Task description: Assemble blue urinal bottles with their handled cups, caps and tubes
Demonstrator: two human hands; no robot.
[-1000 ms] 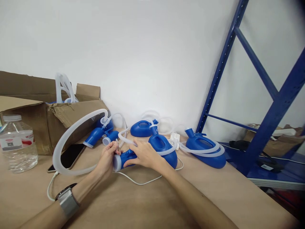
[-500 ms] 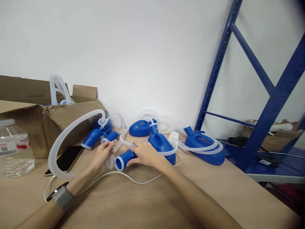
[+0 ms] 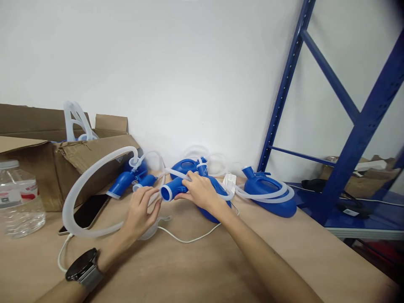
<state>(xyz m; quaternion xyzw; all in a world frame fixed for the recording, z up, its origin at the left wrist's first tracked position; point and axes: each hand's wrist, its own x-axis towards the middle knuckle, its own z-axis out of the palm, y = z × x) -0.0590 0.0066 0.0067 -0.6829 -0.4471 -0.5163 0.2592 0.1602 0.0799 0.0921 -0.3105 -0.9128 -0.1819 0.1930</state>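
My right hand (image 3: 199,191) grips the neck of a blue plastic bottle (image 3: 176,188), lifting its white-rimmed mouth off the table. My left hand (image 3: 140,210), with a watch (image 3: 81,267) on the wrist, is closed over a translucent cap (image 3: 150,227) that lies on the table just below that mouth. A clear ribbed hose (image 3: 82,183) arcs to the left of my left hand. Thin clear tubing runs over the bottle's body.
Other blue bottles lie behind: one at left (image 3: 124,180), one at the back (image 3: 186,165), one at right (image 3: 268,198). A cardboard box (image 3: 63,164), water bottle (image 3: 17,200) and phone (image 3: 86,210) are at left. A white cable (image 3: 189,239) crosses the table. Blue shelving (image 3: 353,126) stands at right.
The cap has come off the bottle's mouth and moved down to the table under my left hand. My right hand has raised the bottle's neck up and back.
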